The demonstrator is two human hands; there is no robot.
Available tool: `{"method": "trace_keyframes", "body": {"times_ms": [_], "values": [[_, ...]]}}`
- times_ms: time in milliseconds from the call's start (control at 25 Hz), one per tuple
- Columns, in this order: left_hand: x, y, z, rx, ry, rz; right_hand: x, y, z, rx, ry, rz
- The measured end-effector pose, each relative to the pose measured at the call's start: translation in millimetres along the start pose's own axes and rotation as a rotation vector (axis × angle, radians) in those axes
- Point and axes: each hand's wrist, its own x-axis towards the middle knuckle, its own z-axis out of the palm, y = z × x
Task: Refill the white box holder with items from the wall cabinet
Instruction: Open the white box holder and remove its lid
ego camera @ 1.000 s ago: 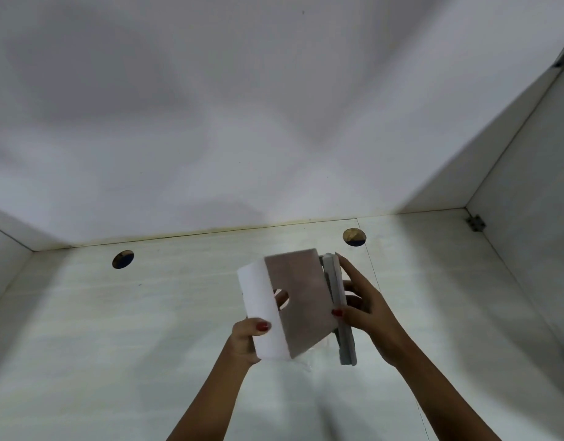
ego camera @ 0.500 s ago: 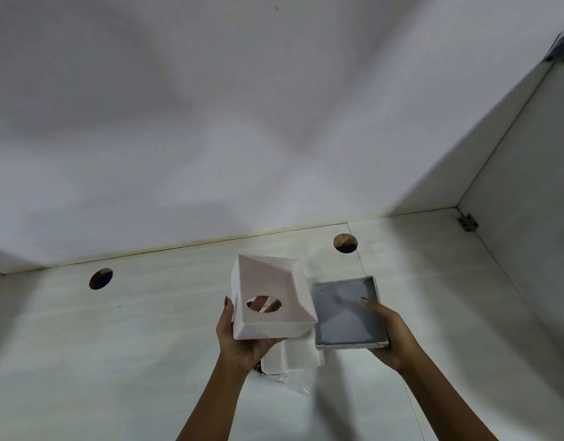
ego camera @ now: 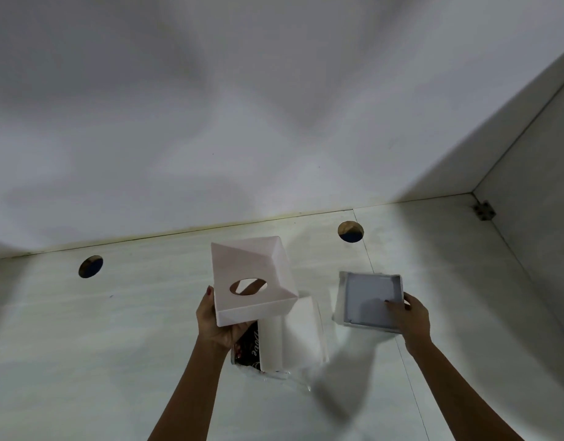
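Note:
My left hand (ego camera: 218, 326) grips the white box holder (ego camera: 252, 278) from below, held above the counter with its round opening facing me. My right hand (ego camera: 408, 316) holds the holder's grey base tray (ego camera: 366, 300) at its near right corner, low over the counter and apart from the holder. Under the holder, a white tissue pack in clear plastic wrap (ego camera: 290, 338) with a dark printed side lies on the counter.
The pale counter (ego camera: 115, 345) has two round cable holes, one at the left (ego camera: 90, 266) and one at the back right (ego camera: 350, 231). A white wall rises behind, and a side panel with a metal hinge (ego camera: 483, 211) closes the right.
The grey base tray came off the holder and my right hand carried it to the right and lower. My left hand turned the holder so its opening faces me. The tissue pack came into view.

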Motion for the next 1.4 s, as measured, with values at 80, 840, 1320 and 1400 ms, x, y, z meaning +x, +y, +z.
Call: {"method": "trace_keyframes", "body": {"times_ms": [80,840,1320,1400], "values": [[-7,2,-7,-0.041,-0.055,0.013,-10,-1,6,-0.309,0.087,-0.101],[-175,-52,-55,-0.005,0.055,-0.055,-109,1,104,-0.375,-0.133,-0.052],[-154,-89,-22,0.908,0.675,-0.098,-139,-15,44,0.172,-0.049,-0.166],[-145,-98,-17,1.275,0.722,-0.184,-148,-19,31,0.361,-0.077,-0.131]]}}
